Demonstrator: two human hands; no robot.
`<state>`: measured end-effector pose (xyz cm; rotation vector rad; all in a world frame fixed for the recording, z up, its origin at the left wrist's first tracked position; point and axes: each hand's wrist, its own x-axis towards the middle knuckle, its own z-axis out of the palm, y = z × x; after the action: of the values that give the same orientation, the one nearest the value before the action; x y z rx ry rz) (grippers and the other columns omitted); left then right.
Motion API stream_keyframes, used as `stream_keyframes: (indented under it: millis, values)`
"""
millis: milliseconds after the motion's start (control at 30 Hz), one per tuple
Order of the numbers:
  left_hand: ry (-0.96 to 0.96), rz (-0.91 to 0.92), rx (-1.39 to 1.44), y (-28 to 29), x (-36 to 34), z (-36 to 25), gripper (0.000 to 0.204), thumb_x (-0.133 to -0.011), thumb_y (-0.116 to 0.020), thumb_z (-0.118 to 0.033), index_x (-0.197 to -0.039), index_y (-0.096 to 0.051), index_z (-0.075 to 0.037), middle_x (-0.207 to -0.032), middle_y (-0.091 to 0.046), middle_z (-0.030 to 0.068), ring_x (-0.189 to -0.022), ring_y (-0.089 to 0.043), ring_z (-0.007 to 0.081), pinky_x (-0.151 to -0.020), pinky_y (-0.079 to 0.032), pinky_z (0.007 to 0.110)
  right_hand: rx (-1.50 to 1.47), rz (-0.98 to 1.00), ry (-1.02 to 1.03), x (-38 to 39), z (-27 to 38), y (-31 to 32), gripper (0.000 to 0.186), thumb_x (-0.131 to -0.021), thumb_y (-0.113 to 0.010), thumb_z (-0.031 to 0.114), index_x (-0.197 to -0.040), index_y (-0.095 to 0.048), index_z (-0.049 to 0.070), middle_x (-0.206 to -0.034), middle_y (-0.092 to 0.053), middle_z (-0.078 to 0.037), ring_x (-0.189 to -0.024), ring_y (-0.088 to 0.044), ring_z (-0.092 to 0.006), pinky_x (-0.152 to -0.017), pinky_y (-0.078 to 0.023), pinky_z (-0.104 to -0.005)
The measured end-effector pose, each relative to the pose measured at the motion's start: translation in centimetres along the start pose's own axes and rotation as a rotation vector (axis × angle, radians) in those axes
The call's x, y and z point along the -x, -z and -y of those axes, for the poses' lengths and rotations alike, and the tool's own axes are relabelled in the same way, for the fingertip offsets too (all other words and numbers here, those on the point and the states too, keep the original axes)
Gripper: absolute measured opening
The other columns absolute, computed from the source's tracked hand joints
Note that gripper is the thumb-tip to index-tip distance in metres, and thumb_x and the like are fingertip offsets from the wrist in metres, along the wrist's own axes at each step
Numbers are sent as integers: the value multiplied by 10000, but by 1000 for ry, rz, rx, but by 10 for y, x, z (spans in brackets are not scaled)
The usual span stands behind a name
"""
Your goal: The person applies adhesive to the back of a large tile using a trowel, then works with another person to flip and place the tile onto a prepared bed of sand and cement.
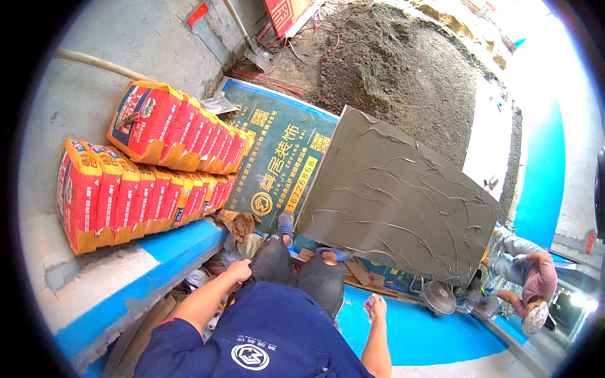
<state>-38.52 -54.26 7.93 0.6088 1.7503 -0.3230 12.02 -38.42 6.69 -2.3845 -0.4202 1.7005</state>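
Note:
My left hand (239, 271) hangs by my left thigh with its fingers curled in, and what they may hold is hidden. Lower right of my legs, my right hand (376, 307) is raised, its fingers bent closed; anything inside is too small to name. Ahead of me lies a large rectangular slab (403, 201), its upper face coated with wet grey mortar in ridged trowel strokes. Neither hand touches it. Under the slab's left side shows a green printed floor sheet (277, 151), on which one of my slippers (286, 222) stands.
Red and orange bags (145, 195) are stacked on the left. A grey mound of sand or mortar (378, 69) lies beyond the slab, with a shovel (259, 57) beside it. At right, a co-worker (535, 277) bends near round metal lids (439, 298). Blue sheeting (428, 334) covers floor behind.

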Motion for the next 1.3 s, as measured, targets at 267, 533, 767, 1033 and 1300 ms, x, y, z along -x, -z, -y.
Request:
stream_keyframes:
  millis: [267,533,767,1033,1300]
  values:
    - [31,23,79,21,12,40,527,-807,-467,-149,-1320,-536,-48,-1228,-595,269,-1138,-587,375,-952,-463,441,-23,54,196,25,95,-68,202,-921,-602,209,-1044,-574,52,-916,-606,-65,-643,-594,-145,-517,-489,-248]
    - [25,-211,255,92,-42,60,497,-798,-450,-160,-1245,-587,5,-1204,-611,267,-1128,-581,415,-956,-459,445,-214,-13,256,0,90,-72,154,-923,-587,187,-993,-576,50,-840,-599,-68,-639,-599,-157,-481,-481,-270]
    - [-166,-28,-428,218,-120,27,386,-761,-534,-202,-1024,-689,35,-1038,-667,272,-972,-669,388,-866,-517,470,-298,-382,150,57,-20,-95,181,-893,-574,210,-918,-570,31,-755,-595,-84,-568,-558,-173,-447,-461,-308]
    - [-135,-4,-748,386,-217,27,397,-820,-564,-265,-1102,-669,-7,-1175,-645,217,-1085,-639,344,-896,-519,427,-522,-242,-185,172,-106,-284,289,-929,-567,316,-893,-589,30,-734,-635,-90,-574,-618,-181,-460,-496,-310]
    - [-514,-106,-818,442,-244,-147,340,-830,-535,-274,-1028,-712,-62,-1052,-670,236,-1001,-645,385,-880,-511,448,-935,-272,-315,143,-160,-383,216,-943,-570,247,-998,-556,39,-864,-664,-127,-634,-634,-234,-509,-520,-348]
